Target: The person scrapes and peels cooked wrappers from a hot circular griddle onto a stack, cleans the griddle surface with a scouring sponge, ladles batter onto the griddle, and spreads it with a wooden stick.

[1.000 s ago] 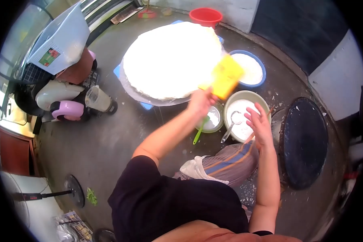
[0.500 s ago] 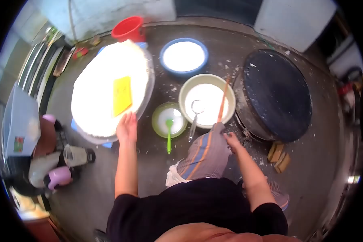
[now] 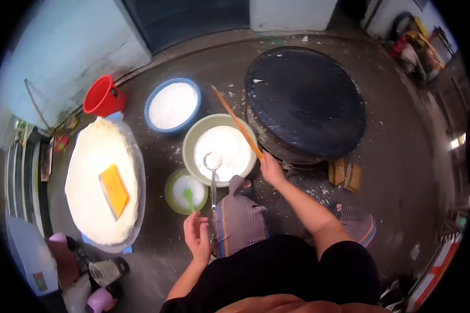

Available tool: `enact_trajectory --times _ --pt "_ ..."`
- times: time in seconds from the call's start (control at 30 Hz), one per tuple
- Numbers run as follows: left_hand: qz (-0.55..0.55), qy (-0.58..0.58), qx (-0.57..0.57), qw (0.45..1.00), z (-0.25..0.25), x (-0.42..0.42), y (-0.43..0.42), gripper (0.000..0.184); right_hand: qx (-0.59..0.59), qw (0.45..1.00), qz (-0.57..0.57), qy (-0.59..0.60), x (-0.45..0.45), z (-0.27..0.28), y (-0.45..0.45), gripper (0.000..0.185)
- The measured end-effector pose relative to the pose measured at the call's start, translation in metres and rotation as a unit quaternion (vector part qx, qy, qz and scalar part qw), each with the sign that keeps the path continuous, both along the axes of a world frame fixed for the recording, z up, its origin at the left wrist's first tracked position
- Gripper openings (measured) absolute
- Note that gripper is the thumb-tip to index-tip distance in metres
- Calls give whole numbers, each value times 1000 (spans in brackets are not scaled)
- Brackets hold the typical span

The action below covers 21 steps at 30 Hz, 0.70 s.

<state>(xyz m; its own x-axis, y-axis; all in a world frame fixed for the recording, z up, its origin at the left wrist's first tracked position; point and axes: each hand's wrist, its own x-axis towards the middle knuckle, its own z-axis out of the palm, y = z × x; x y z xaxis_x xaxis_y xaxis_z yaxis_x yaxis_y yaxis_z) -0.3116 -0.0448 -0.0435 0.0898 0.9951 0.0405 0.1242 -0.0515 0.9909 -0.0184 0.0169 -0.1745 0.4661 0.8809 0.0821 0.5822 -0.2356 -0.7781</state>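
My right hand (image 3: pixel 271 169) grips a long, flat wooden stick (image 3: pixel 236 121) by its lower end. The stick slants up and left over the rim of a large pale green basin (image 3: pixel 188 141) of white batter. A metal ladle (image 3: pixel 213 177) rests in that basin, its handle over the near edge. My left hand (image 3: pixel 197 237) has its fingers curled at the handle of a green spoon (image 3: pixel 188 197); the handle's end is hidden by the fingers. The spoon's head lies in a small green bowl (image 3: pixel 168 192) of whitish liquid.
A round black griddle (image 3: pixel 305 101) stands right of the basin, with yellowish blocks (image 3: pixel 344 175) below. A blue basin (image 3: pixel 150 119) of white contents and a red bucket (image 3: pixel 103 97) stand behind. At left, a yellow packet (image 3: pixel 115 192) lies on a large white round stack (image 3: pixel 86 177).
My left hand has left the stack by the yellow packet and moved right to the green spoon. My right hand has taken hold of the stick and lifted it. The view has turned right.
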Motion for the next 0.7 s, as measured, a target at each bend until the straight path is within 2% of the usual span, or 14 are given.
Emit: enact_trajectory --times 0.07,0.1,0.2,0.23,0.3,0.33,0.4,0.47,0.53,0.57,0.6,0.63,0.67,0.7 --pt "-18 5 32 999 0 10 -1 35 -26 999 8 -18 39 61 -1 50" --pt "-17 33 66 997 0 15 -1 35 -49 992 -5 -118 68 69 -2 59" --pt "-19 82 132 988 -6 26 2 36 -178 941 -142 -250 168 94 -7 51" --pt "-14 109 166 980 -8 29 1 37 -198 928 -250 -194 201 99 -10 47" --pt "-24 117 177 977 -4 38 5 38 -99 884 -452 -71 258 101 -17 37" --pt "-36 127 190 973 -1 41 7 39 -111 870 -475 -69 263 106 -13 37" --pt "-41 137 201 969 0 45 9 39 -253 918 -240 -188 230 116 5 42" --pt "-47 146 212 965 -1 50 13 40 -159 941 85 -286 177 133 7 49" --pt "-40 147 194 969 -2 50 8 40 -133 923 79 -353 189 118 10 48" --pt "-37 151 188 970 -1 49 6 40 -155 950 -116 -243 210 103 21 48" --pt "-43 147 187 970 2 50 8 40 -168 929 -305 -124 238 91 34 47" --pt "-48 142 187 971 4 52 9 40 -122 921 -369 -29 245 97 38 46" --pt "-42 143 188 971 2 54 9 40 -120 923 -365 -29 238 94 43 46" --pt "-47 131 189 972 -1 53 9 40 -144 956 -179 -185 207 104 44 47"
